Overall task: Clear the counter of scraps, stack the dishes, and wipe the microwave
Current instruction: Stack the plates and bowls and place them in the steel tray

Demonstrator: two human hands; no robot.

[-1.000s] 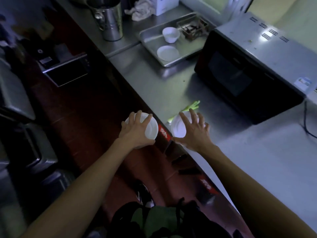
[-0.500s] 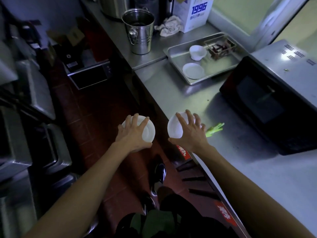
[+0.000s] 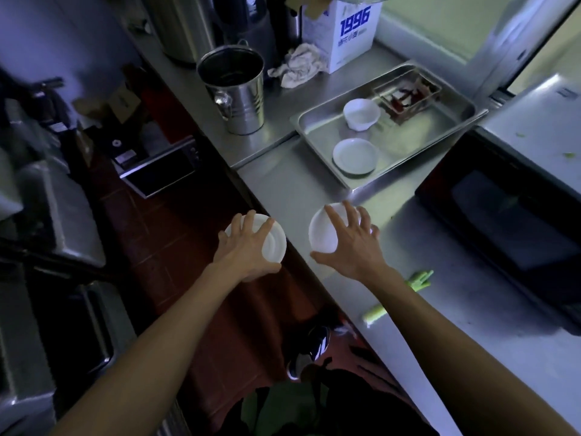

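My left hand (image 3: 248, 250) grips a small white dish (image 3: 275, 242) from above, out past the counter edge over the floor. My right hand (image 3: 352, 243) grips a second white dish (image 3: 320, 234) above the steel counter (image 3: 295, 190). Green vegetable scraps (image 3: 419, 280) lie on the counter behind my right forearm, with another pale green piece (image 3: 374, 316) near the edge. A steel tray (image 3: 418, 143) ahead holds a white bowl (image 3: 361, 114) and a white saucer (image 3: 355, 155). The black microwave (image 3: 503, 221) stands at the right, with green bits on its top.
A steel bucket (image 3: 235, 92) stands at the counter's far left, with a crumpled cloth (image 3: 298, 69) and a white carton (image 3: 342, 33) behind it. A wire basket (image 3: 407, 96) sits in the tray's far corner. Dark appliances line the floor at the left.
Both hands have carried their dishes forward along the counter toward the tray. The green scraps now lie behind my right hand instead of beside it.
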